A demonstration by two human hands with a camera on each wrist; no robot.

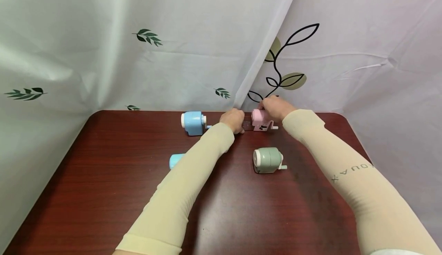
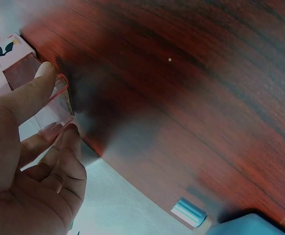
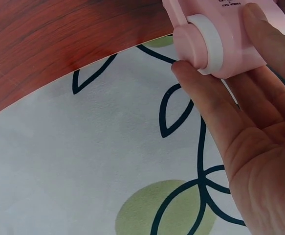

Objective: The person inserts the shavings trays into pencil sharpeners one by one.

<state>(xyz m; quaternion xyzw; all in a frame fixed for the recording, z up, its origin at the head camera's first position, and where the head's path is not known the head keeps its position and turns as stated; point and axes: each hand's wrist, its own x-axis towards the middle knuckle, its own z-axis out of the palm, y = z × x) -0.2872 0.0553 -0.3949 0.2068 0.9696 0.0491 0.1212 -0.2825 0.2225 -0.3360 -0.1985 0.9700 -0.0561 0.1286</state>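
Observation:
A pink hand-crank pencil sharpener (image 1: 259,119) stands near the table's far edge, right of centre. My right hand (image 1: 275,107) holds its body from above; in the right wrist view the thumb and fingers lie on opposite sides of the pink casing (image 3: 242,41). A see-through pinkish shavings drawer (image 2: 48,118) extends from the sharpener's patterned side in the left wrist view. My left hand (image 2: 44,171) pinches that drawer between thumb and fingers. How much of the drawer sits inside the body is hard to tell.
A light-blue crank sharpener (image 1: 193,123) stands left of my left hand. Closer to me is a green crank sharpener (image 1: 268,160). My left sleeve partly covers a turquoise object (image 1: 175,161). White patterned cloth (image 1: 179,67) hangs behind the dark red wooden table (image 1: 117,178).

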